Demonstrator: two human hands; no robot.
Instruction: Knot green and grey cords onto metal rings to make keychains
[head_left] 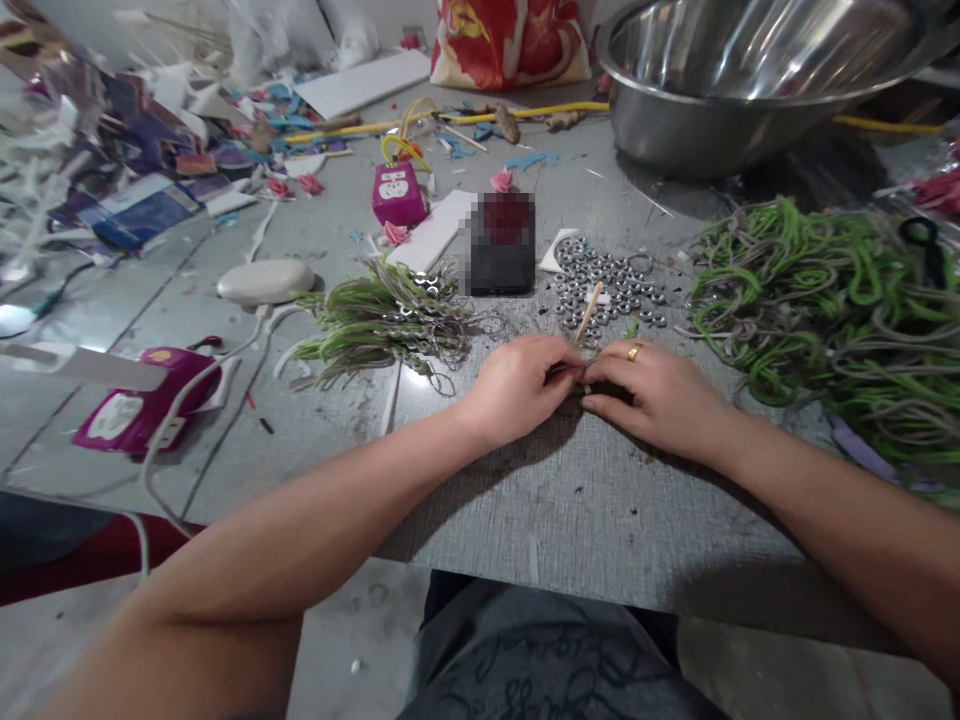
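Observation:
My left hand (525, 385) and my right hand (660, 400) meet low over the table, fingertips pinched almost together. What they pinch is mostly hidden by the fingers. A thin wooden stick (589, 313) slants up from behind the left fingertips; whether it is gripped I cannot tell. A scrap of green cord (632, 328) shows just behind my right hand, which wears a ring. Right beyond the fingers lies a heap of small silvery metal rings (600, 270). To the left of my left hand rests a bundle of green and grey cords (367, 320) with metal pieces at their ends.
A large pile of green and grey cords (810, 300) covers the right side. Behind stand a steel bowl (697, 125) and a red bag (510, 45). A black phone-like object (502, 270), purple boxes (397, 195), a white device (266, 282) with cables and scraps (150, 130) lie farther off.

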